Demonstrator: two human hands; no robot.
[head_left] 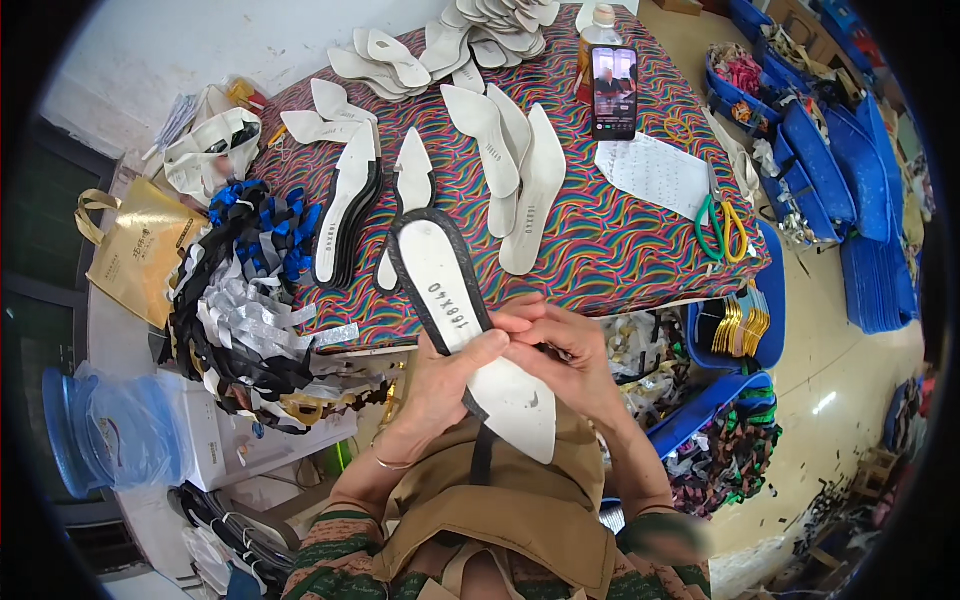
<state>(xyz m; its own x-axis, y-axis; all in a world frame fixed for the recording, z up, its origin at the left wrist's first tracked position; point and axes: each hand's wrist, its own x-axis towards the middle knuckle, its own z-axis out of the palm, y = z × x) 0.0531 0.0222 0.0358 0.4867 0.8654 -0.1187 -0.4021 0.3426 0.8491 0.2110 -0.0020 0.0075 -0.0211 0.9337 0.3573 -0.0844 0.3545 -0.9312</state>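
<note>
A white shoe insole [510, 385] is held over my lap, its rounded heel end pointing away and its pointed toe toward me. Black edging strip [408, 262] runs round the heel and down the left side, and a loose black tail [484, 455] hangs below. My left hand [440, 380] grips the insole at its left edge, thumb on top. On the right edge, my right hand [565, 355] is closed with its fingertips pinched near the left thumb; any strip between them is hidden. Beyond lie an edged insole [412, 180] and a stack of black-edged insoles [345, 205].
Plain white insoles [533, 190] lie on the patterned tablecloth [590, 255], with more piled at the back. A phone [614, 92] leans on a bottle [603, 18]; scissors [735, 225] lie at the right edge. Strip bundles [250, 310] hang left; blue bins [760, 310] stand right.
</note>
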